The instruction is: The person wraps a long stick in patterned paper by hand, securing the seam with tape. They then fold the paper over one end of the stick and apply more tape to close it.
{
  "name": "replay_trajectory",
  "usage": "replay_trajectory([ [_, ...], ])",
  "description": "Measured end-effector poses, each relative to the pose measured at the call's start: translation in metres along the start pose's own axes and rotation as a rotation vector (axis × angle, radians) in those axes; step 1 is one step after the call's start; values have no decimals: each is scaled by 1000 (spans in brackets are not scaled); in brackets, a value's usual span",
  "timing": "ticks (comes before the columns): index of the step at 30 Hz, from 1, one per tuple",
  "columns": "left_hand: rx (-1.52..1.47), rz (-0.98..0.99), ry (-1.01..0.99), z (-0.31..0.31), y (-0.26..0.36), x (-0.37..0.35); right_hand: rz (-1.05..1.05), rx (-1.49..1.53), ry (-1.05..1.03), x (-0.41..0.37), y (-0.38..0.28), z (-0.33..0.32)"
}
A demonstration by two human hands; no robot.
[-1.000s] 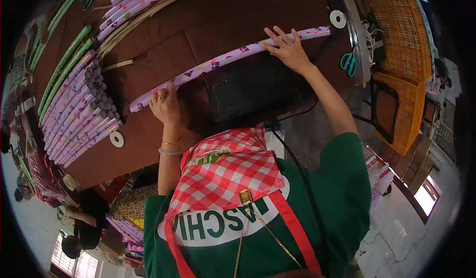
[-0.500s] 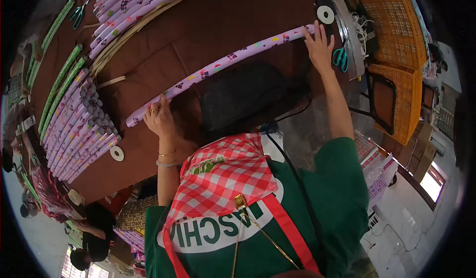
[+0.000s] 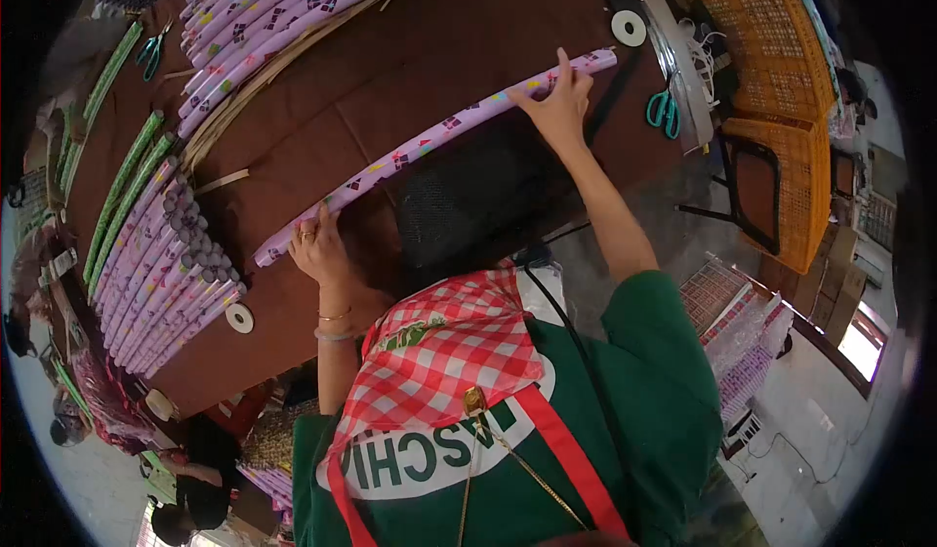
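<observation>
Checked apron [image 3: 439,362]: on the near side of the lilac tube [image 3: 451,124], well apart from it.
Black mesh item [image 3: 439,210]: between apron and tube, beside the tube's middle.
Left hand [image 3: 322,249]: fingers bent onto the tube near its left end, perhaps to stop rolling; gripping or only pressing, impossible to judge.
Right hand [image 3: 561,113]: thumb and forefinger spread wide over the tube, short of its right end; set far from the left hand, seemingly to steady the long length.
Lilac tube: slantwise on the brown table cover [image 3: 439,49], under both hands, jutting out past each.
Teal scissors [image 3: 663,113]: right of the tube, probably for easy reach.
White roll [image 3: 629,28]: just beyond the tube's right end.
Tube stack [image 3: 161,293]: left of the tube.
Pale strips [image 3: 249,86]: beyond the tube.
Wicker chair [image 3: 781,176]: well apart, right of the tube.
</observation>
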State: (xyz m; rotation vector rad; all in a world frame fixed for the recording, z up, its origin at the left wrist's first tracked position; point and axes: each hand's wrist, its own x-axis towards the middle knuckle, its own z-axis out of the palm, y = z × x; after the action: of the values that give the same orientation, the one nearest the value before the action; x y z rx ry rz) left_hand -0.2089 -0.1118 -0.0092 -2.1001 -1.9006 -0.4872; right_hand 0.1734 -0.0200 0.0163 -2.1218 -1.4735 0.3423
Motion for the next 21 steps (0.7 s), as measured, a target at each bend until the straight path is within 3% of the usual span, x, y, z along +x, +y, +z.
replay_trajectory([
  [4, -10, -3, 8, 4, -2, -2, 43, -56, -112, -2, -15, 7],
  [11, 31, -3, 8, 6, -2, -3, 98, -150, 103, 22, 31, -11],
  [13, 29, -21, -24, 4, -2, -2, -153, 3, 157, 18, 36, -4],
  [16, -7, -32, -43, 3, -1, -3, -23, 166, -77, -3, -5, 6],
  [19, -35, -28, -6, 5, -1, -2, -52, -13, -173, -19, -31, 18],
  [21, -22, -32, 0, 8, -2, -2, 38, -24, -184, -15, -22, 20],
])
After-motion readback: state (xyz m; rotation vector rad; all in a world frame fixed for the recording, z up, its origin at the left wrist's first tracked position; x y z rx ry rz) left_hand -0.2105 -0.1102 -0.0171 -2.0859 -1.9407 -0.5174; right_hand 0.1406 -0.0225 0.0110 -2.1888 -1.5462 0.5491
